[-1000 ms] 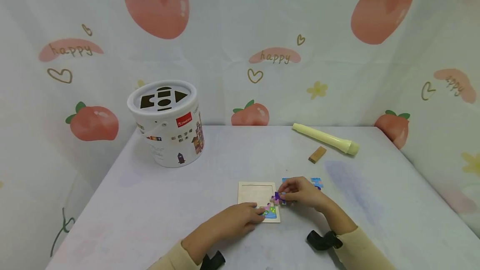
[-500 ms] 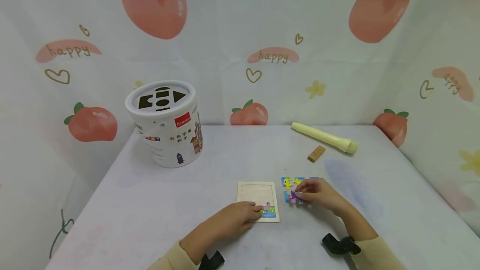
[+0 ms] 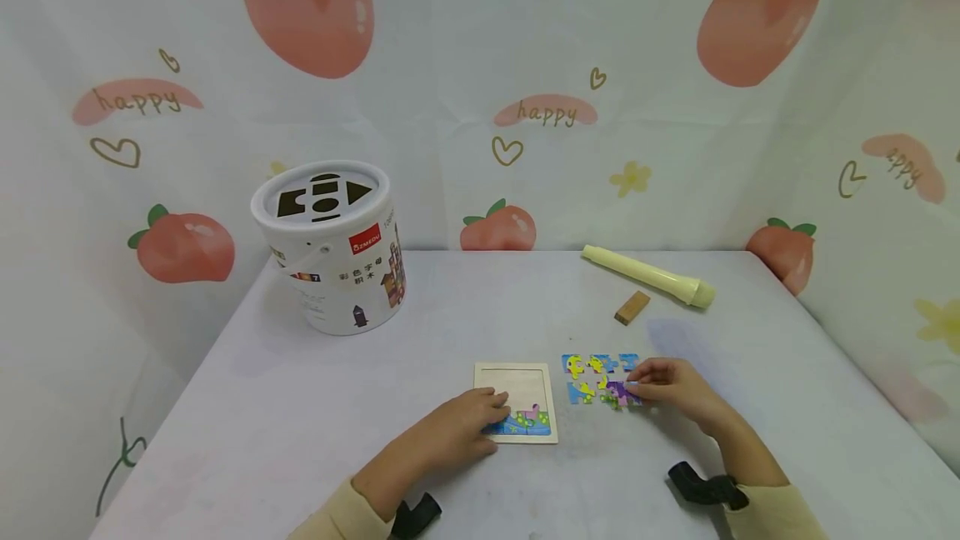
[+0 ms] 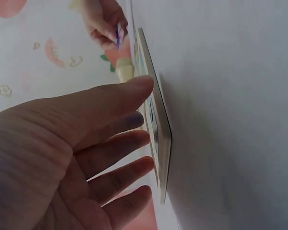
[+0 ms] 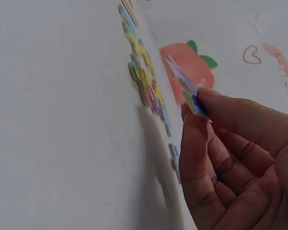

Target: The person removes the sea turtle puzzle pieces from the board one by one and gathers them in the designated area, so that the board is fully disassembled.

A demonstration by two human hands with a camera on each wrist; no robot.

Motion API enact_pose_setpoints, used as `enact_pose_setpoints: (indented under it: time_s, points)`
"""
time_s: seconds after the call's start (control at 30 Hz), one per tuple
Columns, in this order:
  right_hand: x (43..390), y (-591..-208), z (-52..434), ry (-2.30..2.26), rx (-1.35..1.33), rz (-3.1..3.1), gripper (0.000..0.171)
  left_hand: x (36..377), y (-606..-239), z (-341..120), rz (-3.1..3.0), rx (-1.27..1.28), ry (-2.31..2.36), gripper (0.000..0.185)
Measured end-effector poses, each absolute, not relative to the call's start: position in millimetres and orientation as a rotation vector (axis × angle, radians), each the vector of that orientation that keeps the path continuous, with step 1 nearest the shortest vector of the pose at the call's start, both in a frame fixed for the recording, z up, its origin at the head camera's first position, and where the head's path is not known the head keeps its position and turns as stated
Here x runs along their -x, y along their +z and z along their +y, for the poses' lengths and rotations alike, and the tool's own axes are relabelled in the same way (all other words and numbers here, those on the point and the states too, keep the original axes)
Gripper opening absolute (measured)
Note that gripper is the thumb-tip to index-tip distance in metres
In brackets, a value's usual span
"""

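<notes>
**A puzzle piece is being lifted while the tray is being steadied**

A purple puzzle piece [image 5: 185, 85] is being pinched between the thumb and fingertips of the right hand [image 3: 667, 386]. In the wrist view the piece is being held tilted, one edge raised off the table [image 3: 375, 390]; in the head view it is seen [image 3: 621, 392] at the right end of the loose pieces [image 3: 596, 377], which are lying in two short rows just right of the wooden tray [image 3: 516, 377]. For this step to be done well, the piece is best kept gripped by its edges so that its printed face stays readable, and it is best raised straight up so that the neighbouring pieces are not being dragged along. The grip looks light, so a slip is judged possible if the piece is being turned quickly.

The left hand [image 3: 461, 423] is being rested on the near left part of the tray, fingers stretched out and nothing grasped; in its wrist view the fingertips [image 4: 141, 86] are being laid against the tray's face [image 4: 156, 124]. A few pieces are already lying in the tray's near row [image 3: 525, 421]. Flat, steady pressure there is judged enough to keep the tray from sliding.

Both forearms are being held low over the near edge of the table, the right wrist bent inward toward the loose pieces.
</notes>
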State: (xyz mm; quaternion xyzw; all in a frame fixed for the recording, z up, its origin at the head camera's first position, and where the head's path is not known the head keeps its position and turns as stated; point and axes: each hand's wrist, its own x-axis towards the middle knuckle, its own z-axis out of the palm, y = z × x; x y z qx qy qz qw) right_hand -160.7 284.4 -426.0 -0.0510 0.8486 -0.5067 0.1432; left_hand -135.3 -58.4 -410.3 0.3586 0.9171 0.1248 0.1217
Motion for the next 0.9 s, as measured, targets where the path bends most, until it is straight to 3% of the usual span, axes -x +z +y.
enact_pose_setpoints:
  time_s: [0.33, 0.7, 0.9]
  points:
    - [162, -430, 302, -1.474, 0.105, 2.447, 0.034, 145, -413, -72, 2.694, -0.923, 0.409, 0.059]
    - [163, -434, 304, -1.426, -0.042, 2.513, 0.035, 144, -414, -73, 2.695, -0.916, 0.415, 0.06]
    - [162, -431, 303, -1.397, 0.014, 2.542, 0.037, 144, -414, -72, 2.697, -0.916, 0.409, 0.06]
